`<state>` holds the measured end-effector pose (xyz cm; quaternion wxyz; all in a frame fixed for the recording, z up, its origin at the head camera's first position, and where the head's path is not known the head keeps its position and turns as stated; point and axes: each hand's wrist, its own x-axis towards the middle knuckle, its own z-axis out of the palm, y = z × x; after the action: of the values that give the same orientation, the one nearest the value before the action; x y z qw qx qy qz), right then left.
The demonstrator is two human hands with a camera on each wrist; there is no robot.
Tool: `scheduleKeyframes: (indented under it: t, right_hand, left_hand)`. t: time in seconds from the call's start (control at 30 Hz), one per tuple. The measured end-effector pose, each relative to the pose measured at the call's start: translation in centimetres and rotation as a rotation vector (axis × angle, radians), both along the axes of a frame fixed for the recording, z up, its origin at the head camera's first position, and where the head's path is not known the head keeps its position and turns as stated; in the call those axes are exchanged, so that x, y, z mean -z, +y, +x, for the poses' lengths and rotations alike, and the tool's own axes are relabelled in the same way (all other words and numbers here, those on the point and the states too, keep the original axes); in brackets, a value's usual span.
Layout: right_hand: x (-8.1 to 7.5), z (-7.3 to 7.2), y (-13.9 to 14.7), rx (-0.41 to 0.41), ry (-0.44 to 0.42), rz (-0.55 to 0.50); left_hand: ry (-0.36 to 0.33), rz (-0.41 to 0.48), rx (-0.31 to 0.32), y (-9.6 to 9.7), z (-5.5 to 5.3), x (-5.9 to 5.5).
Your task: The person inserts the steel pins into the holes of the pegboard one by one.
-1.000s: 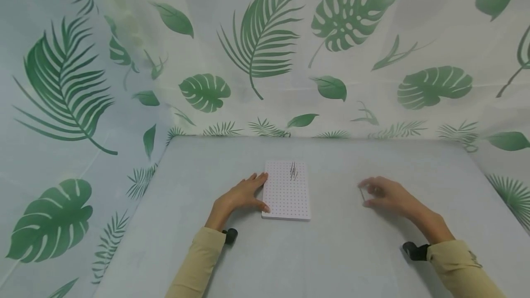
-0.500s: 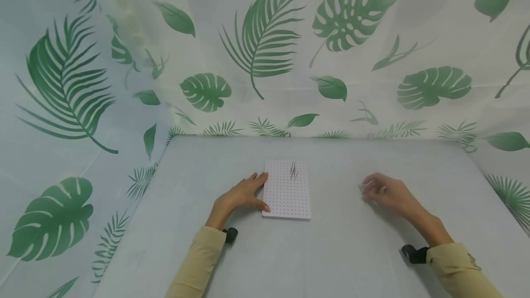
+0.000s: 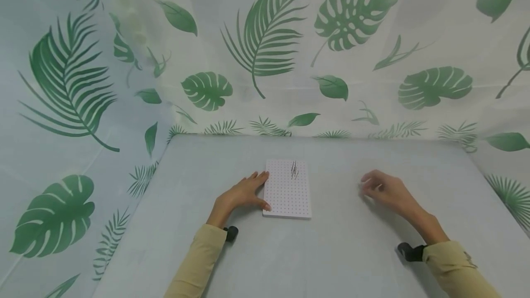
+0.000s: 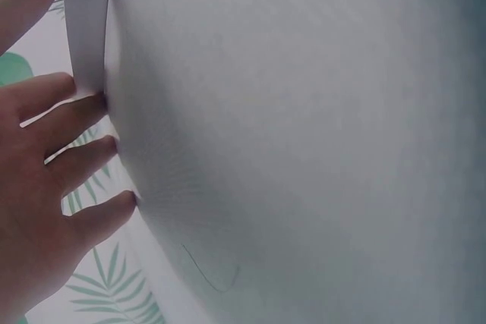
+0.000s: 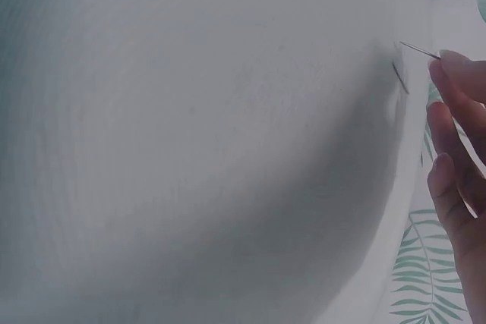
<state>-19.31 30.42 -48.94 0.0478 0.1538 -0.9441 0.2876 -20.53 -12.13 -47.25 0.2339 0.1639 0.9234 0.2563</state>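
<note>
A white board [image 3: 285, 192] dotted with rows of small holes lies on the table. Several thin dark pins [image 3: 294, 169] show near its upper right corner. My left hand [image 3: 239, 194] rests at the board's left side with fingers spread, the thumb on its lower left corner; in the left wrist view the fingertips meet the board's edge [image 4: 87, 28]. To the right, apart from the board, my right hand [image 3: 385, 191] pinches a thin metal pin [image 5: 416, 48] between thumb and forefinger, its free end sticking out. The other fingers are loosely bent.
The table [image 3: 331, 252] is pale grey. Near the pin, a short dark line [image 5: 400, 77] shows on its surface; I cannot tell whether it is another pin or a shadow. Leaf-printed cloth [image 3: 356, 100] hangs behind and at the sides.
The right hand's thumb and forefinger have drawn closer together, and the pin that spanned the gap between them has turned. The left hand and board keep their places.
</note>
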Motion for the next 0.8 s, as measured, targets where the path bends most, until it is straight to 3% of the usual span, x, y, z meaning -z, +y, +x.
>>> scheduleKeyframes:
  t: [0.8]
  right_hand:
    - [-0.1,-0.6,-2.5,0.025,-0.105,-0.105]
  left_hand:
    - [0.013,-0.007,0.017,0.0,-0.1,0.1]
